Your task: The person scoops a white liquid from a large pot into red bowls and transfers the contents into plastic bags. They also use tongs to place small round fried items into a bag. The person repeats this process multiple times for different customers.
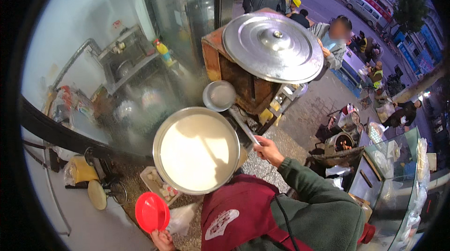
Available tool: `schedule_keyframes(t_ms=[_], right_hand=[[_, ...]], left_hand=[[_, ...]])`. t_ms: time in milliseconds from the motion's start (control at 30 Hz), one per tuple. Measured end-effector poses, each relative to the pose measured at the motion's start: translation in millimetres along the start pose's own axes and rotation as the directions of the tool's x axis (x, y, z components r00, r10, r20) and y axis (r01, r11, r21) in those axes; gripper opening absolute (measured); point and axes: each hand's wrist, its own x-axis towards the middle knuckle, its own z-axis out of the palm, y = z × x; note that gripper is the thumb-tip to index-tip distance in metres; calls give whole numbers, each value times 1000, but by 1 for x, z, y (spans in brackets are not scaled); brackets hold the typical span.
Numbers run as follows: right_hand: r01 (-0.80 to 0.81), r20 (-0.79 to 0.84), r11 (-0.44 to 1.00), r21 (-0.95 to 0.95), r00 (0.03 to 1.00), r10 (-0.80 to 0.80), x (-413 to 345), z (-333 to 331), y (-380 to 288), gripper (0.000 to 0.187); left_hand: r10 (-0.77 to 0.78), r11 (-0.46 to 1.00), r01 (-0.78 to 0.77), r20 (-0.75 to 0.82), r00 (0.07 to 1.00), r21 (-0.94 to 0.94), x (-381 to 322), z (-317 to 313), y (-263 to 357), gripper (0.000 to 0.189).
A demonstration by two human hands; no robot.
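Note:
My right hand (269,151) grips the handle of a metal ladle (219,95), whose round bowl is held above the back right rim of a large metal pot (157,138). Pale, milky liquid (195,152) fills much of the pot, and the ladle's shadow falls across it. At the lower left, my left hand (162,239) holds a red plastic bowl (152,212) by its edge, to the left of the pot. Whether the ladle holds liquid is unclear. A tray (168,201) with pale lumps lies between the bowl and the pot.
A large metal lid (274,47) lies on a rusty box-like stand (246,86) behind the pot. A person (330,40) stands beside the lid with a hand near its edge. Steamy glass (151,110) borders the left. A glass-sided counter (390,159) stands at right.

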Motion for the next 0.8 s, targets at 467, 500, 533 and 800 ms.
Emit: schedule_keyframes(t_ms=[467, 500, 533, 800], right_hand=[[319, 272, 80, -944, 896, -351, 80, 62, 34, 39], [318, 288, 36, -947, 896, -338, 87, 69, 36, 39], [329, 311, -4, -944, 889, -337, 93, 75, 42, 39], [-50, 162, 500, -864, 914, 372, 131, 99, 87, 24]], left_hand=[[12, 999, -5, -203, 979, 36, -38, 116, 57, 42], [14, 999, -5, -203, 979, 46, -37, 120, 57, 43], [-3, 1000, 8, -249, 968, 18, -33, 125, 56, 45], [-82, 993, 100, -247, 966, 63, -9, 120, 17, 57]])
